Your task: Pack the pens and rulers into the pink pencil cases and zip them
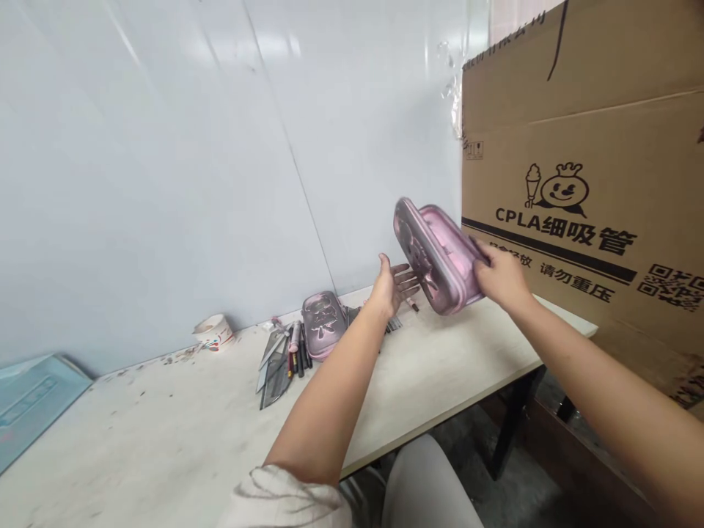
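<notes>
My right hand (pixel 503 275) grips the edge of a pink pencil case (pixel 426 257), which hangs tilted above the table with its lid partly open and pink lining showing. Close to the case's lower left side is my left hand (pixel 391 287), fingers spread and palm facing the case; whether its fingertips touch the lid I cannot tell. A second pink pencil case (pixel 323 326) lies on the table, partly behind my left forearm. Beside it are several pens and markers (pixel 297 352) and clear rulers (pixel 275 370). More small stationery is partly hidden behind my left hand.
A large cardboard box (pixel 583 147) stands at the right, beyond the table's end. On the white table (pixel 165 447) are a paper cup (pixel 213 332) near the wall and a blue folder-like item (pixel 38 400) at far left. The wall (pixel 165 161) runs along the back edge.
</notes>
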Tool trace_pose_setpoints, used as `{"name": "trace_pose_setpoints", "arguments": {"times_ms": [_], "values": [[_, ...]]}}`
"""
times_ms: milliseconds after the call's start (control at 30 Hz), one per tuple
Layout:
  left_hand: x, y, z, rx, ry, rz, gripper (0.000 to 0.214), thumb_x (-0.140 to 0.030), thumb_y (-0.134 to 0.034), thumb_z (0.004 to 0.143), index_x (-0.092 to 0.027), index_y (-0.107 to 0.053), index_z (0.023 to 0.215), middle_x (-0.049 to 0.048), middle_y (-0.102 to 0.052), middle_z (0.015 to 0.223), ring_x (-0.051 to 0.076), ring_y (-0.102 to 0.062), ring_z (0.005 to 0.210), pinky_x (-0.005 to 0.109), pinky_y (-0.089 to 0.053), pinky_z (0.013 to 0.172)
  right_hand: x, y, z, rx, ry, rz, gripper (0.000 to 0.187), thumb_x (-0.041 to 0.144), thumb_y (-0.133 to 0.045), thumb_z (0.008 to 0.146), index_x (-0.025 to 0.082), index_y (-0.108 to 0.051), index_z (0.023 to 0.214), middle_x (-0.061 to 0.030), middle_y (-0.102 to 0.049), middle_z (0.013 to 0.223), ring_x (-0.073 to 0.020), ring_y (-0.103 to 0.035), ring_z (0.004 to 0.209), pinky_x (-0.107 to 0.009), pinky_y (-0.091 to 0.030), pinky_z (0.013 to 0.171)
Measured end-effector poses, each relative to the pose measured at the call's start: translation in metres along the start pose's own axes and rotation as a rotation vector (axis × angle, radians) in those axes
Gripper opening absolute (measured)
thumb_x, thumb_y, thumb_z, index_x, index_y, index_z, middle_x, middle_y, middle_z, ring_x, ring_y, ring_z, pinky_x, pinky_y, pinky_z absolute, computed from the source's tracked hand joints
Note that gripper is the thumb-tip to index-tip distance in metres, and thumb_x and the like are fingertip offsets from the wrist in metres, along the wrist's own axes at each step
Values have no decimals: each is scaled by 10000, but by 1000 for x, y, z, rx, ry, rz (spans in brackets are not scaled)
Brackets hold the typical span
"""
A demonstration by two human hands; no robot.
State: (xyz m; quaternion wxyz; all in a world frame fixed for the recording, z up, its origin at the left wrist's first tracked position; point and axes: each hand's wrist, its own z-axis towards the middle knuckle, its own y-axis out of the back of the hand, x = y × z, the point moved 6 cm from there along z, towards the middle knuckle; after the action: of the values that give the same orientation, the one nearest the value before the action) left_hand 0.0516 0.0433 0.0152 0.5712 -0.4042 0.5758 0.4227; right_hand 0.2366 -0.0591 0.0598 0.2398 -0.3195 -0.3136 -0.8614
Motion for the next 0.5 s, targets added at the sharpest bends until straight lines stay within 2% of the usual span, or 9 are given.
{"name": "trace_pose_setpoints", "arguments": {"times_ms": [67, 133, 200, 267, 300, 333, 400, 500], "values": [[-2, -19, -8, 131, 90, -258, 766, -722, -184, 766, -130, -596, 1024, 156, -646, 992, 241, -604, 962, 375, -501, 807, -8, -15, -4, 92, -92, 147, 427, 262, -490, 743, 185, -593, 1150, -70, -626, 1135, -241, -555, 1072, -403, -420, 917], [-2, -27, -12, 122, 152, -409, 629, -675, -391, 750, -156, -581, 1051, 131, -649, 1016, 234, -609, 959, 368, -506, 808, -14, -30, -13, 173, -233, 383, 432, 393, -475, 779, 185, -588, 1139, -75, -657, 1060, -227, -611, 951, -373, -496, 784], [2, -27, -13, 18, 180, -528, 532, -591, -478, 763, -170, -565, 1076, 112, -641, 1057, 218, -613, 955, 349, -513, 801, -13, -45, -26, 255, -351, 618, 546, 553, -337, 825, 178, -553, 1158, -95, -662, 1014, -210, -634, 842, -346, -524, 653], [5, -21, -12, -130, 149, -642, 494, -548, -429, 814, -165, -545, 1104, 104, -622, 1106, 194, -614, 952, 317, -521, 783, -3, -64, -43, 367, -383, 792, 694, 643, -144, 830, 164, -517, 1167, -121, -650, 1011, -198, -630, 799, -331, -523, 601], [6, -16, -11, -202, 122, -679, 487, -535, -390, 839, -162, -534, 1116, 103, -611, 1127, 184, -614, 947, 300, -524, 769, 4, -74, -53, 432, -373, 834, 729, 660, -105, 822, 156, -514, 1155, -131, -644, 1012, -193, -624, 792, -324, -521, 597], [8, -12, -10, -266, 103, -693, 484, -524, -358, 856, -157, -523, 1124, 103, -604, 1138, 176, -617, 938, 287, -525, 754, 10, -84, -61, 481, -366, 832, 709, 665, -141, 820, 152, -524, 1123, -133, -646, 989, -188, -618, 774, -313, -518, 591], [11, -4, -9, -352, 89, -633, 489, -515, -323, 870, -144, -506, 1131, 111, -603, 1129, 173, -625, 910, 275, -526, 726, 18, -103, -75, 524, -366, 767, 564, 632, -361, 796, 148, -567, 1001, -112, -648, 918, -174, -603, 720, -296, -514, 585], [10, 8, -7, -377, 49, -433, 500, -489, -230, 899, -126, -480, 1136, 124, -605, 1110, 172, -627, 910, 279, -516, 730, 23, -116, -83, 429, -365, 579, 423, 563, -437, 790, 161, -568, 762, -58, -611, 704, -143, -544, 546, -293, -489, 529]]}}
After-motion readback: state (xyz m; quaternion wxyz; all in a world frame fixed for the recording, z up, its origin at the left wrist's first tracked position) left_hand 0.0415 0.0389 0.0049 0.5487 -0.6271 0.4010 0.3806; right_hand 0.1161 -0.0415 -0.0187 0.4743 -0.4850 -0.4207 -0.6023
